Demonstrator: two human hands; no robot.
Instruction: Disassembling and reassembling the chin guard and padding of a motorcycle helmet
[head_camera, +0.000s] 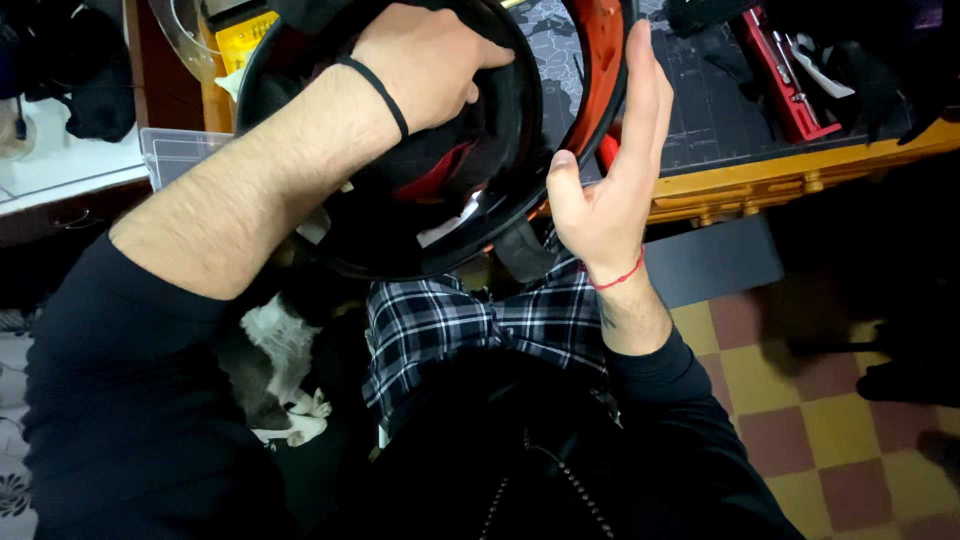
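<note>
Helmet (400, 215): a glossy black helmet with a red rim filled the upper middle of the frame, turned so its open underside and dark padded lining faced the camera.
Left hand (430, 65): reached into the helmet's opening at the top centre, fingers curled against the lining; a thin black band circled the wrist.
Right hand (610, 170): lay flat and open against the helmet's right edge, fingers stretched upward along the red rim, thumb pressing the lower rim; a red string circled the wrist.
Clothing: black sleeves pushed up the forearms, and a black-and-white plaid shirt (470, 320) in the lower centre.
Desk (760, 180): a wooden edge ran across the upper right, holding a red tool (785, 80).
Floor (800, 420): red and yellow checked tiles at lower right.
</note>
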